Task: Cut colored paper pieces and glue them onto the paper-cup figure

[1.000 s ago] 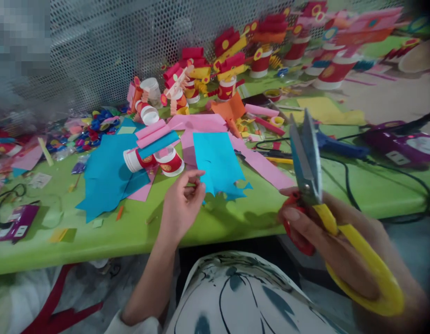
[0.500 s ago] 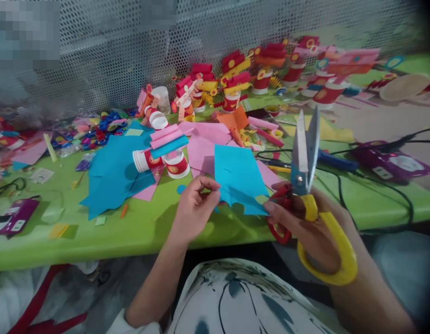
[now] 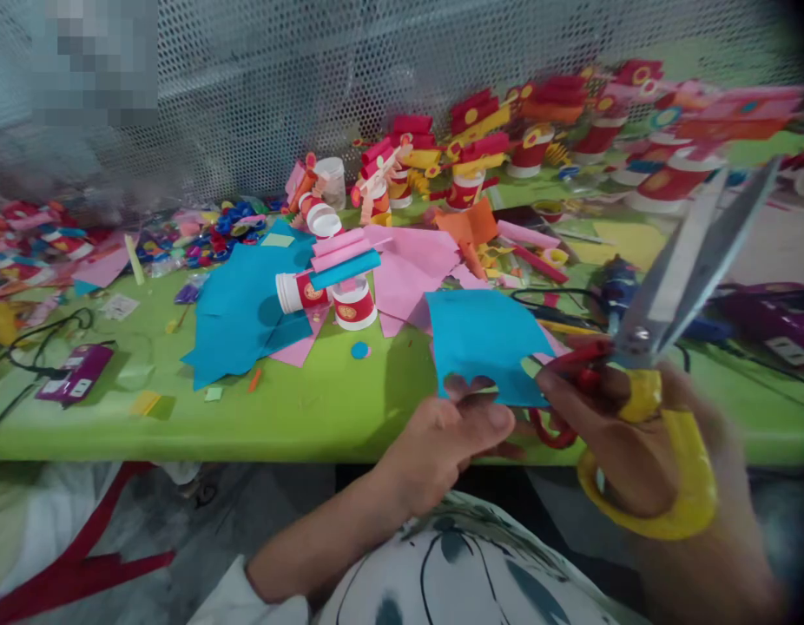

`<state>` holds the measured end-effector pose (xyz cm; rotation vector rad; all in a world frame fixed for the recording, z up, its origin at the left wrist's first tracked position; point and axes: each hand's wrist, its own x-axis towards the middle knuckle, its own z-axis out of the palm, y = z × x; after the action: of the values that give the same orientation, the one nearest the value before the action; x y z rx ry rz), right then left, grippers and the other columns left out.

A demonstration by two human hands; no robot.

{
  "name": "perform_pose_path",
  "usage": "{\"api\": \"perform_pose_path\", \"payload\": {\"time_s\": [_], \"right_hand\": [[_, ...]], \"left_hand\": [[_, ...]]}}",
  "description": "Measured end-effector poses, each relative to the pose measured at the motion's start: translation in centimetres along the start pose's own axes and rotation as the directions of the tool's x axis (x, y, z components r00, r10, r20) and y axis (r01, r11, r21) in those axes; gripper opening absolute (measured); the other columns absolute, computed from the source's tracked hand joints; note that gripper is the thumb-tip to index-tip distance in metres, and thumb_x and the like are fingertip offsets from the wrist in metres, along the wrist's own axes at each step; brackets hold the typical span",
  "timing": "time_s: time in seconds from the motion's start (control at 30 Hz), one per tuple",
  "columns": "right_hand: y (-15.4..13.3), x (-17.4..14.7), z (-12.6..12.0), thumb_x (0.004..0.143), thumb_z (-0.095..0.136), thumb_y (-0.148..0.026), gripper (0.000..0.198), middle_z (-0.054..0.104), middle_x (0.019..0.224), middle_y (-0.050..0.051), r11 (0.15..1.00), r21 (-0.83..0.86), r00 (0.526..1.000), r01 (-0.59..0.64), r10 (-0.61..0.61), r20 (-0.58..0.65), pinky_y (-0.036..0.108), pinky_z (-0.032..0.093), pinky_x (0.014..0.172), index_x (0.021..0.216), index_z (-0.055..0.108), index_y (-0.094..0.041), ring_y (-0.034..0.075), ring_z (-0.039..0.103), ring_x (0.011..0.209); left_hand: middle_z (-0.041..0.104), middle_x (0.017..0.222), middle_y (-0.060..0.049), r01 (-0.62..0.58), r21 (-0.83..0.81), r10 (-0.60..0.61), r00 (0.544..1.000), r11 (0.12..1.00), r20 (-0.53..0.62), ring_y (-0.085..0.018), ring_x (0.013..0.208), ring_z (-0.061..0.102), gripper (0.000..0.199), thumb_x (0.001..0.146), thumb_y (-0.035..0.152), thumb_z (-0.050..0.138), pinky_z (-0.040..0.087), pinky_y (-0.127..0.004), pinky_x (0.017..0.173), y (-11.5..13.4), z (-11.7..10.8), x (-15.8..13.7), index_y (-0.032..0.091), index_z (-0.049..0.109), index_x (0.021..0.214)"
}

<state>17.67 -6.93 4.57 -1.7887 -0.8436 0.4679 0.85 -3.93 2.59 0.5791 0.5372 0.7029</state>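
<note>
A blue paper sheet [image 3: 486,334] has rounded notches cut along its lower edge. My right hand [image 3: 642,451] pinches the sheet's lower right corner and also holds scissors [image 3: 649,321] with red and yellow handles. Their blades are parted and point up, away from the paper. My left hand [image 3: 441,443] is at the sheet's lower edge, thumb stretched to the right below it. Some of its fingers are partly hidden behind the notches.
Paper-cup models [image 3: 473,174] stand along the back. A cup with pink and blue rolls [image 3: 353,304] sits left of the sheet. Blue paper [image 3: 239,304], pink paper [image 3: 408,269] and scraps lie around. Corded purple devices [image 3: 76,373] are at both sides.
My left hand has moved right, from the sheet's left edge to below its notched edge, and its pinch has loosened. The view has shifted, and the scissors now tilt further right.
</note>
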Motion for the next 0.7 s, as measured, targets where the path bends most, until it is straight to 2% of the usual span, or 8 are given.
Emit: {"api": "perform_pose_path", "payload": {"time_s": [0.07,0.13,0.23,0.4,0.53,0.6,0.7], "right_hand": [[0.2,-0.2,0.1,0.059,0.091,-0.046,0.047,0.075,0.073,-0.001,0.999,0.045,0.998,0.012,-0.014,0.056,0.032,0.055,0.048,0.100,0.077,-0.027,0.020,0.066,0.054],[0.5,-0.4,0.1,0.066,0.090,-0.046,0.045,0.074,0.071,-0.003,0.999,0.047,0.994,0.027,-0.032,0.100,0.029,0.052,0.041,0.105,0.077,-0.028,0.016,0.062,0.046],[0.6,-0.7,-0.2,0.073,0.087,-0.044,0.038,0.074,0.071,-0.004,0.996,0.008,0.992,0.085,-0.085,0.097,0.026,0.052,0.042,0.107,0.077,-0.029,0.015,0.062,0.047],[-0.2,-0.5,-0.6,0.077,0.086,-0.042,0.039,0.072,0.073,-0.004,0.993,0.020,0.991,0.119,-0.120,0.062,0.026,0.054,0.051,0.111,0.077,-0.026,0.015,0.066,0.056],[-0.6,0.1,-0.8,0.084,0.084,-0.042,0.039,0.074,0.077,-0.001,0.989,0.060,0.989,0.138,-0.141,0.040,0.029,0.055,0.058,0.117,0.077,-0.023,0.017,0.068,0.063],[-0.6,0.3,-1.3,0.090,0.080,-0.047,0.038,0.074,0.078,0.000,0.984,0.111,0.986,0.139,-0.147,0.071,0.029,0.055,0.057,0.118,0.075,-0.023,0.017,0.067,0.062],[-0.1,0.1,-2.6,0.098,0.070,-0.060,0.042,0.069,0.071,-0.001,0.966,0.213,0.962,0.149,-0.192,0.196,0.026,0.052,0.049,0.118,0.072,-0.023,0.015,0.061,0.054]], "left_hand": [[0.067,0.083,-0.002,0.021,0.006,-0.021,0.998,1.000,-0.058,-0.018,0.081,0.069,0.057,0.063,0.058,0.100,0.055,-0.029,0.071,0.2,0.8,0.4,0.016,0.070,0.088],[0.061,0.073,0.001,0.028,-0.004,-0.028,0.985,1.000,-0.172,-0.012,0.067,0.061,0.057,0.058,0.056,0.102,0.048,-0.025,0.059,0.7,1.4,1.0,0.016,0.068,0.078],[0.063,0.070,0.001,0.046,-0.011,-0.047,0.951,0.999,-0.305,-0.010,0.060,0.054,0.050,0.056,0.049,0.101,0.044,-0.024,0.053,2.0,1.9,2.1,0.016,0.069,0.076],[0.064,0.065,0.001,0.082,0.119,-0.041,0.949,0.990,-0.313,-0.011,0.059,0.056,0.035,0.060,0.033,0.097,0.046,-0.026,0.055,3.5,2.2,3.5,0.017,0.069,0.073],[0.071,0.073,0.000,-0.080,0.238,0.133,0.967,0.968,-0.216,-0.011,0.063,0.061,0.029,0.068,0.033,0.096,0.048,-0.025,0.058,3.7,2.7,4.4,0.017,0.073,0.076],[0.072,0.073,0.001,-0.186,0.265,0.243,0.948,0.946,-0.206,-0.011,0.064,0.061,0.028,0.071,0.034,0.096,0.048,-0.024,0.061,3.8,3.0,4.9,0.018,0.075,0.078],[0.074,0.075,0.001,-0.290,0.243,0.348,0.905,0.926,-0.244,-0.011,0.066,0.063,0.030,0.070,0.036,0.098,0.050,-0.024,0.064,4.0,3.4,5.7,0.019,0.076,0.081]]}}
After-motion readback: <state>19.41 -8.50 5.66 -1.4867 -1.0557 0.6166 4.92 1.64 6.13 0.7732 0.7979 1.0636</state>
